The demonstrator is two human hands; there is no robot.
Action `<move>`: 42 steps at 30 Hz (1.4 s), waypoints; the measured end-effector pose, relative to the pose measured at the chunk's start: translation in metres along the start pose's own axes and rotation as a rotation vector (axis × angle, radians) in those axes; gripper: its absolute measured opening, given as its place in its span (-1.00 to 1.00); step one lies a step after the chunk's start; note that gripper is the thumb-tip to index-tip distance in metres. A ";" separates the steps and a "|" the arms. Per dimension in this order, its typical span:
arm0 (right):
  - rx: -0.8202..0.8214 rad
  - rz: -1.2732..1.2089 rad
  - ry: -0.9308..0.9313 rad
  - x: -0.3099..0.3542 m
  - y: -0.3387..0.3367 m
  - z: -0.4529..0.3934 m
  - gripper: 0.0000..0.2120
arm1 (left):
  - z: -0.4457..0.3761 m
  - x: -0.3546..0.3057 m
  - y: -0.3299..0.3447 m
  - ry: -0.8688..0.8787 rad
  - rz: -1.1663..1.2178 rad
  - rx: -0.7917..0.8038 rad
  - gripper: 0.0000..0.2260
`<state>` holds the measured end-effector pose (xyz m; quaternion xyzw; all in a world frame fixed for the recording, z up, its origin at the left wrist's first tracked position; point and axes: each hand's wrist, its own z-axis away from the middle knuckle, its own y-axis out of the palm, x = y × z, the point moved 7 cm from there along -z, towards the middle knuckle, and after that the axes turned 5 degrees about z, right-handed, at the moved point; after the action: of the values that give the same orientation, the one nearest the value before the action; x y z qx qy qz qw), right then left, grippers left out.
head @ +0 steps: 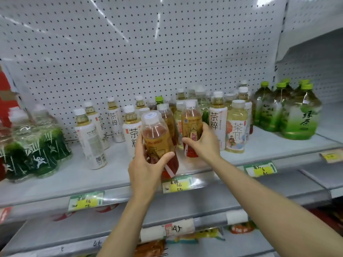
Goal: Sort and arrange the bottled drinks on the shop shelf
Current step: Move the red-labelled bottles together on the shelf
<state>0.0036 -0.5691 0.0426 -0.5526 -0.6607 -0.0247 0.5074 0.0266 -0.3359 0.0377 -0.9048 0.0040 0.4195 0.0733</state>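
My left hand [146,169] grips an amber tea bottle [156,138] with a white cap and orange-red label, tilted toward me above the shelf's front edge. My right hand [202,143] holds a second bottle of the same kind [191,123], upright on the white shelf [259,145]. Behind them stand more amber bottles [166,115]. White-labelled tea bottles [91,138] stand to the left. Pale tea bottles with illustrated labels [236,127] stand to the right.
Large green tea bottles [298,115] fill the shelf's right end, and shrink-wrapped dark green bottles [37,145] sit at the left. A white pegboard [130,52] backs the shelf. Yellow price tags [176,185] line the front rail. Packaged goods lie on the lower shelf [185,236].
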 end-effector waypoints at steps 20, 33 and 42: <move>0.128 -0.150 -0.225 0.027 -0.003 0.057 -0.13 | -0.013 -0.017 0.054 -0.011 -0.182 0.000 -0.09; 0.194 -0.275 -0.121 0.024 -0.012 0.052 -0.25 | -0.091 -0.029 0.020 0.154 -0.832 -0.020 -0.18; 0.149 -0.289 -0.144 0.033 -0.001 0.059 -0.20 | -0.100 -0.011 0.029 0.129 -0.966 0.184 -0.15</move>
<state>-0.0307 -0.5116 0.0377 -0.4129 -0.7680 -0.0084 0.4895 0.0933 -0.3783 0.1057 -0.8172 -0.3742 0.2788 0.3383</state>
